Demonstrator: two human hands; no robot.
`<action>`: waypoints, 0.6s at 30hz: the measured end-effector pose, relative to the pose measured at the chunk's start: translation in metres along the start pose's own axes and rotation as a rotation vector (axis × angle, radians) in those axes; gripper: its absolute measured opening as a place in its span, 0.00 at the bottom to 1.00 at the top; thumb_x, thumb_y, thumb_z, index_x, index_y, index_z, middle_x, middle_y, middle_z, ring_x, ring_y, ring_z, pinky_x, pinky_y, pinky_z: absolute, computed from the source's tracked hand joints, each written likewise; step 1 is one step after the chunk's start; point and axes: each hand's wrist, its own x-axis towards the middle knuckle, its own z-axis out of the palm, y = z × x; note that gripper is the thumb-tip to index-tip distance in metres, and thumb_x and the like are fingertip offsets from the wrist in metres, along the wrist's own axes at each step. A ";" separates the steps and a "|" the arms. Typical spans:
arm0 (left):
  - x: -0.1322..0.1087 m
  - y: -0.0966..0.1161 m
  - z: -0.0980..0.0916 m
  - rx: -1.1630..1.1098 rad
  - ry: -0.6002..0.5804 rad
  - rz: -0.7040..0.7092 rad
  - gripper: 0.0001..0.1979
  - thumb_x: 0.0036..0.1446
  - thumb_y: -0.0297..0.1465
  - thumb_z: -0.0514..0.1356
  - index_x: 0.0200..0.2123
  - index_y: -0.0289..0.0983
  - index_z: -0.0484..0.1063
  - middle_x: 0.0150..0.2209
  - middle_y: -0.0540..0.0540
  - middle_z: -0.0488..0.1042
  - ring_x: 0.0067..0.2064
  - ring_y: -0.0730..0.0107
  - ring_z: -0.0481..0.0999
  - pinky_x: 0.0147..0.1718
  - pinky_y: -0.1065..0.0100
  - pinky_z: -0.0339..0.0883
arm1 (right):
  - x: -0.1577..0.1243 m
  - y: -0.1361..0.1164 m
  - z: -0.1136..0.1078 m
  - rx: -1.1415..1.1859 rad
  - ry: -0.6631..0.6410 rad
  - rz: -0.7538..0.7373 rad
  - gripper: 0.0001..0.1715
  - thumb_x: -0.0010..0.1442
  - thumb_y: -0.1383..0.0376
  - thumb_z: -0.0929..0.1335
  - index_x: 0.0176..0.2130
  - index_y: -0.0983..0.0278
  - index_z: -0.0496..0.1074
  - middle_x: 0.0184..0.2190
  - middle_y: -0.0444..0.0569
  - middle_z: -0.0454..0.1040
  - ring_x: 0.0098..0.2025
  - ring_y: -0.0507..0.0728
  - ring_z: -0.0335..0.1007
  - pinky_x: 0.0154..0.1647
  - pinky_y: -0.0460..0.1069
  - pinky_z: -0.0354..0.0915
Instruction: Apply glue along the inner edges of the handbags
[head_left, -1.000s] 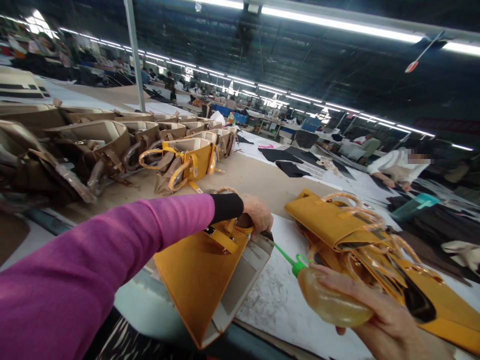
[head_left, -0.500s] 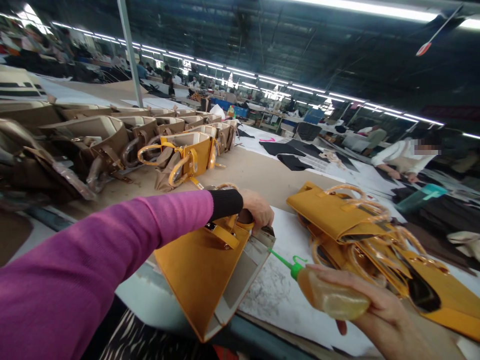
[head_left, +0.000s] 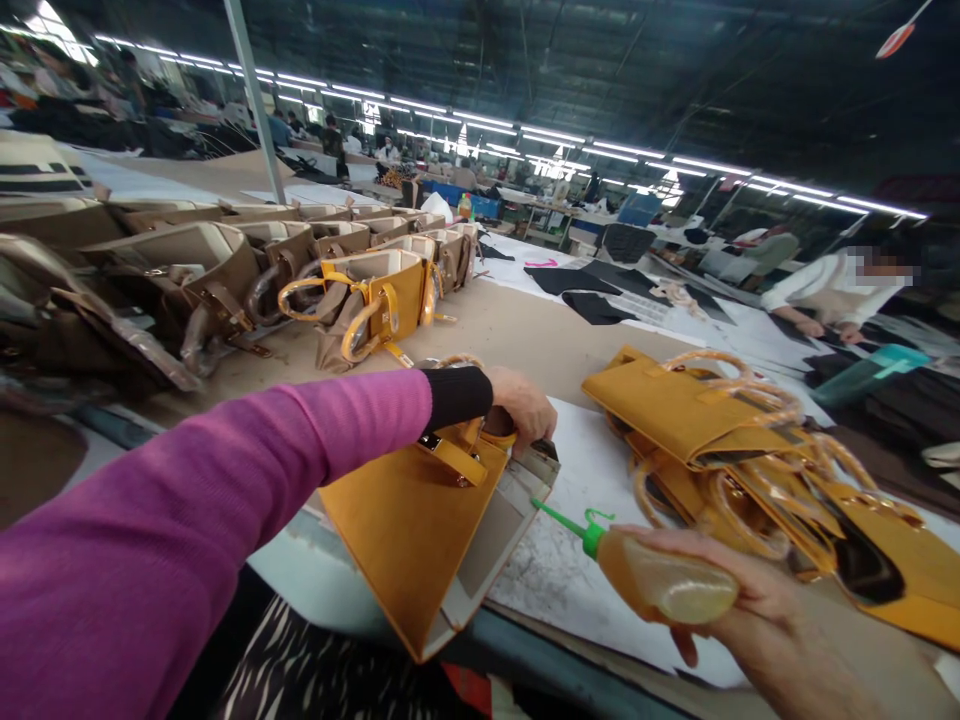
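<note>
A mustard-yellow handbag [head_left: 420,530] lies tilted at the table's near edge, its pale lining facing right. My left hand [head_left: 525,405] is closed on the far end of this bag, by its opening; the fingertips are partly hidden. In my right hand [head_left: 720,580] is a squeeze bottle [head_left: 660,580] of amber liquid, held on its side, with a green cap and a long thin green nozzle. The nozzle tip points left and lies at the edge of the bag's lining; whether it touches cannot be made out.
Several yellow bags [head_left: 697,420] are piled at the right. Rows of brown bags [head_left: 172,260] stand at the left, with one upright yellow bag [head_left: 397,290] before them. A person [head_left: 832,290] works at the far right beside a teal bottle [head_left: 870,370].
The view has shifted slightly, so the bags sit a little differently in it. The nozzle tip has moved slightly inward over the lining's edge. Both hands keep their holds.
</note>
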 end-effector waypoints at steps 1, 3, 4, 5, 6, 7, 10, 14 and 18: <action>0.001 0.001 0.000 0.004 0.007 -0.015 0.37 0.27 0.55 0.69 0.31 0.27 0.74 0.32 0.35 0.73 0.40 0.53 0.73 0.43 0.61 0.68 | -0.002 -0.002 0.003 -0.002 0.024 0.008 0.12 0.45 0.63 0.76 0.35 0.56 0.81 0.41 0.53 0.78 0.16 0.56 0.67 0.13 0.51 0.68; 0.002 0.003 0.001 0.035 0.027 -0.055 0.33 0.34 0.53 0.68 0.32 0.28 0.74 0.31 0.37 0.73 0.41 0.54 0.73 0.43 0.60 0.67 | -0.006 -0.006 0.012 0.003 0.083 0.023 0.11 0.45 0.61 0.76 0.33 0.57 0.81 0.40 0.53 0.78 0.16 0.55 0.67 0.12 0.49 0.67; 0.003 0.005 0.002 0.057 0.031 -0.075 0.32 0.36 0.52 0.68 0.32 0.28 0.74 0.31 0.38 0.73 0.41 0.54 0.73 0.43 0.60 0.67 | -0.009 -0.008 0.016 0.011 0.109 0.030 0.11 0.44 0.60 0.76 0.32 0.58 0.81 0.39 0.54 0.78 0.17 0.56 0.67 0.12 0.49 0.66; 0.003 0.007 0.003 0.081 0.032 -0.090 0.30 0.37 0.51 0.68 0.32 0.28 0.74 0.30 0.38 0.73 0.41 0.54 0.73 0.44 0.60 0.67 | -0.010 -0.008 0.020 0.020 0.124 0.037 0.11 0.44 0.59 0.76 0.32 0.58 0.81 0.39 0.54 0.79 0.18 0.56 0.67 0.11 0.48 0.66; 0.003 0.010 0.004 0.108 0.031 -0.100 0.29 0.36 0.50 0.69 0.31 0.28 0.74 0.29 0.38 0.73 0.40 0.54 0.72 0.44 0.60 0.67 | -0.012 -0.009 0.024 0.032 0.131 0.046 0.11 0.43 0.59 0.76 0.31 0.58 0.81 0.39 0.54 0.79 0.19 0.57 0.68 0.11 0.48 0.65; 0.004 0.012 0.005 0.135 0.031 -0.104 0.29 0.36 0.50 0.69 0.30 0.28 0.74 0.29 0.39 0.73 0.40 0.54 0.72 0.43 0.60 0.67 | -0.014 -0.008 0.026 0.047 0.134 0.054 0.11 0.43 0.58 0.77 0.30 0.58 0.81 0.39 0.54 0.79 0.18 0.57 0.67 0.11 0.48 0.65; 0.006 0.022 0.007 0.184 0.052 -0.087 0.27 0.35 0.49 0.70 0.27 0.30 0.74 0.27 0.40 0.72 0.39 0.54 0.73 0.43 0.60 0.68 | -0.018 -0.003 0.031 0.076 0.133 0.088 0.11 0.41 0.58 0.77 0.30 0.57 0.81 0.38 0.52 0.79 0.15 0.54 0.65 0.10 0.48 0.64; 0.009 0.033 0.005 0.240 -0.087 -0.080 0.24 0.32 0.45 0.72 0.25 0.30 0.73 0.26 0.40 0.72 0.40 0.52 0.73 0.43 0.59 0.68 | -0.022 0.000 0.034 0.056 0.086 0.105 0.11 0.43 0.57 0.77 0.31 0.56 0.81 0.38 0.52 0.79 0.14 0.53 0.65 0.10 0.47 0.63; 0.006 0.034 0.005 0.202 -0.048 -0.092 0.25 0.35 0.44 0.71 0.29 0.28 0.74 0.28 0.41 0.72 0.40 0.52 0.73 0.43 0.58 0.68 | -0.025 0.001 0.030 0.015 -0.025 0.134 0.11 0.45 0.55 0.76 0.31 0.55 0.82 0.38 0.52 0.79 0.20 0.60 0.71 0.12 0.49 0.67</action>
